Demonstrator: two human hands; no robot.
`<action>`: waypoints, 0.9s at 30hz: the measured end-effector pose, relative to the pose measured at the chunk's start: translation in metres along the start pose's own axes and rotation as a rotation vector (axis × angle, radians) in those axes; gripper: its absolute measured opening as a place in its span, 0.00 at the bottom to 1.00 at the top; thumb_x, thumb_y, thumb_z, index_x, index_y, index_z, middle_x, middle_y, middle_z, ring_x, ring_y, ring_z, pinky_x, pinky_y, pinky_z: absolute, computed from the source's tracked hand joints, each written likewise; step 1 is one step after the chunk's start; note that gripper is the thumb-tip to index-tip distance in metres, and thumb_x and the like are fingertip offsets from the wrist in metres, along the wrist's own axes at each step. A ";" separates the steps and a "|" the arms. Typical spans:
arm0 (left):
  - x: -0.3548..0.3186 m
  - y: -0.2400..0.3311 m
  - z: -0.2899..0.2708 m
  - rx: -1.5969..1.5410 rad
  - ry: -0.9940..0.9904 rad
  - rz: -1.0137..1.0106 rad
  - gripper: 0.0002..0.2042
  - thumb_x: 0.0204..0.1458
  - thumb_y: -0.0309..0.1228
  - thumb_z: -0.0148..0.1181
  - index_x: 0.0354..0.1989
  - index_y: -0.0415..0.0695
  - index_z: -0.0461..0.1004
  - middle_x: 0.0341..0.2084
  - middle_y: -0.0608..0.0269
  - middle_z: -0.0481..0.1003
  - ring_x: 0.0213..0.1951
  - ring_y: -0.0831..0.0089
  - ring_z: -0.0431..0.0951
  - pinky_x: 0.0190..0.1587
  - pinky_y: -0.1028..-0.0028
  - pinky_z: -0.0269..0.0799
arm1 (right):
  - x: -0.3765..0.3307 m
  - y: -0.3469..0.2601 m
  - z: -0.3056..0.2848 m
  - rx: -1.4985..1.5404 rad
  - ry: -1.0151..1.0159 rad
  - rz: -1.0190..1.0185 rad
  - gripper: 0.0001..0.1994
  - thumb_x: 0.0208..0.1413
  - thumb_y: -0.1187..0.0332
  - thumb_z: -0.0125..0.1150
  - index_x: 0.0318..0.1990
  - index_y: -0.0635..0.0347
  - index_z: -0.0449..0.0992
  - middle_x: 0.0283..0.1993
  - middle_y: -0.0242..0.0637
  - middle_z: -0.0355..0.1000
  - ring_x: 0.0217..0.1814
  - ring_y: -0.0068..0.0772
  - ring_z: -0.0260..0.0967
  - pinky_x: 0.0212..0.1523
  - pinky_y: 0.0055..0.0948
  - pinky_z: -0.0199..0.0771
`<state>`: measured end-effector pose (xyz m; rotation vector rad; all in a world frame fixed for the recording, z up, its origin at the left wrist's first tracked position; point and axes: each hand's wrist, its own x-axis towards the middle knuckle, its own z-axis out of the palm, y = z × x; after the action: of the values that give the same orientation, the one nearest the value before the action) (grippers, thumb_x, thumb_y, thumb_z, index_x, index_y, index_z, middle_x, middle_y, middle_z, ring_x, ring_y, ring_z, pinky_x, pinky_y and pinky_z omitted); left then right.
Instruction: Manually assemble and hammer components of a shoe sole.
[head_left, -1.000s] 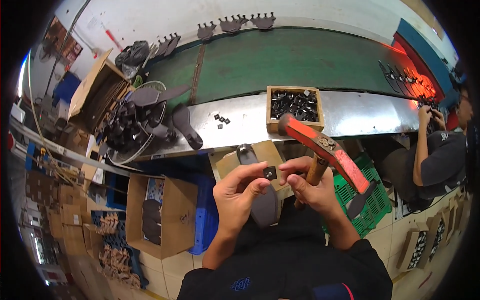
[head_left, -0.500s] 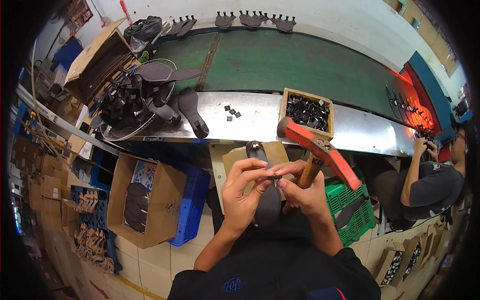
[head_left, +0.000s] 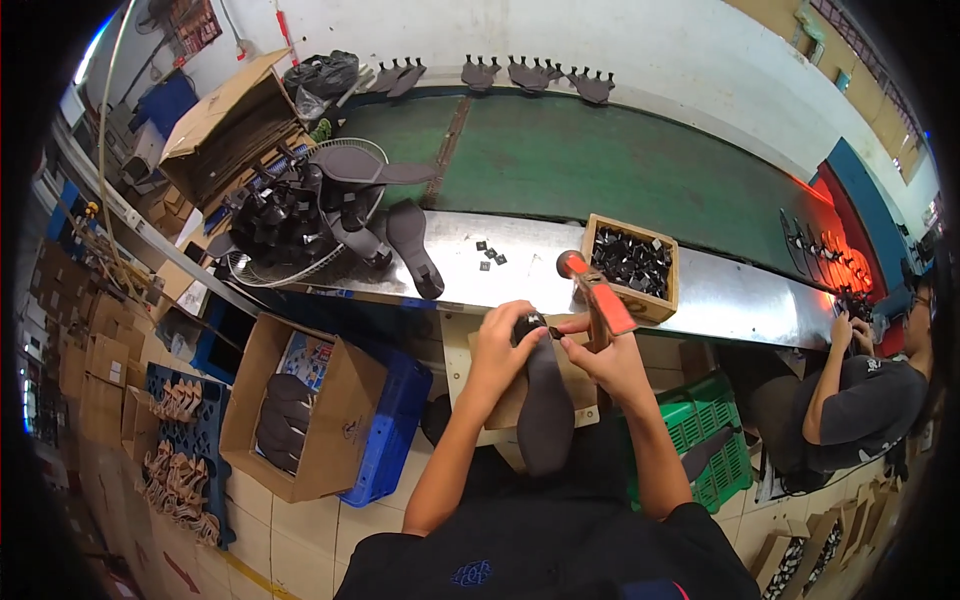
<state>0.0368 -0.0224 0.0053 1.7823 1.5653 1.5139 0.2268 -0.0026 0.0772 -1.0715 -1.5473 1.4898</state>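
Note:
A dark shoe sole [head_left: 546, 415] lies lengthwise in front of me, its heel end pointing away from me. My left hand [head_left: 497, 350] is closed round that heel end, fingers on its left side and thumb toward the middle. In my right hand [head_left: 612, 362] is a hammer with a red head [head_left: 608, 308], held upright; its handle is mostly hidden by the fingers. Thumb and forefinger of that same hand pinch a small black piece [head_left: 556, 333] beside the heel. Under the sole is a tan board [head_left: 580, 375].
A wooden box [head_left: 645, 306] of small black pieces stands on the metal ledge [head_left: 735, 285], with several loose pieces [head_left: 489, 255] to its left. Farther left are a loose sole [head_left: 408, 235] and a wire basket [head_left: 270, 284] of heeled soles. A co-worker [head_left: 862, 400] sits at right.
Both hands have moved apart and slightly away from me. The left has taken hold of the sole's heel end. The hammer has tilted, and the small piece is now at the heel.

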 end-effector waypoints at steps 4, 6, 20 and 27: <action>-0.009 0.012 0.005 -0.027 -0.038 -0.060 0.11 0.49 0.28 0.67 0.40 0.40 0.77 0.35 0.53 0.78 0.42 0.52 0.77 0.49 0.61 0.69 | 0.020 0.018 0.000 -0.068 -0.003 -0.153 0.10 0.53 0.71 0.69 0.41 0.67 0.81 0.35 0.32 0.78 0.35 0.16 0.71 0.36 0.22 0.72; -0.018 0.013 0.002 0.007 0.001 0.004 0.11 0.48 0.29 0.67 0.39 0.40 0.77 0.35 0.53 0.78 0.41 0.53 0.76 0.48 0.61 0.68 | 0.027 0.026 -0.002 -0.210 -0.079 -0.231 0.13 0.52 0.72 0.69 0.44 0.68 0.80 0.38 0.35 0.80 0.41 0.22 0.74 0.43 0.24 0.74; -0.031 0.008 0.000 0.059 -0.006 -0.031 0.13 0.46 0.26 0.68 0.41 0.38 0.78 0.38 0.53 0.79 0.42 0.57 0.78 0.50 0.64 0.70 | 0.025 0.022 -0.004 -0.397 -0.173 -0.418 0.12 0.50 0.70 0.68 0.34 0.69 0.72 0.27 0.45 0.66 0.27 0.39 0.63 0.32 0.34 0.67; -0.031 0.001 0.004 0.016 0.001 -0.014 0.12 0.46 0.29 0.68 0.38 0.38 0.77 0.35 0.55 0.79 0.42 0.55 0.78 0.51 0.62 0.67 | 0.023 0.023 -0.003 -0.418 -0.176 -0.473 0.11 0.51 0.71 0.67 0.35 0.69 0.72 0.28 0.46 0.67 0.27 0.41 0.63 0.32 0.34 0.67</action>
<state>0.0455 -0.0474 -0.0104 1.7759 1.5913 1.5005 0.2226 0.0193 0.0535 -0.7253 -2.1222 0.9791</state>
